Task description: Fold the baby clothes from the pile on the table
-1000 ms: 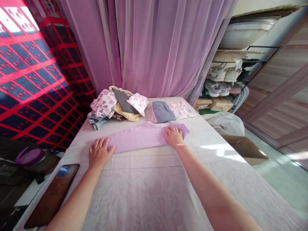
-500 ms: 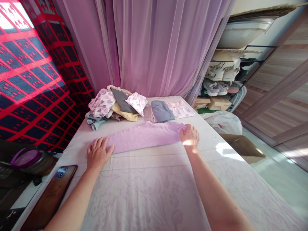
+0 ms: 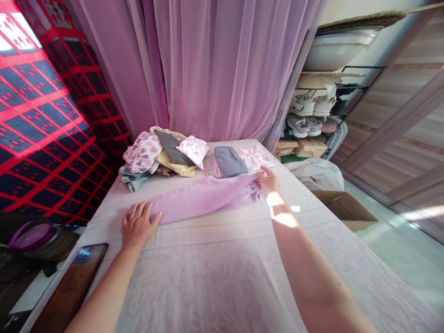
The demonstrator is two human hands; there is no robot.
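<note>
A pair of lilac ribbed pants, folded to a long narrow strip, lies across the table. My left hand rests flat on its left end, fingers spread. At the right end my right hand pinches the gathered cuff edge, with the index finger partly raised; the fingertips are partly hidden. The right end is a little rumpled beside that hand. Just behind the pants lie a folded grey-blue garment and a folded pink printed garment.
A heap of clothes stands at the back left, before a purple curtain. A phone lies by the left table edge, near a purple-lidded jar. Right of the table are a cardboard box, a plastic bag and a shoe rack.
My right hand has drawn the right end of the pants slightly, and the cuff now shows gathered and rumpled. My left hand keeps its place on the left end. The view has shifted slightly.
</note>
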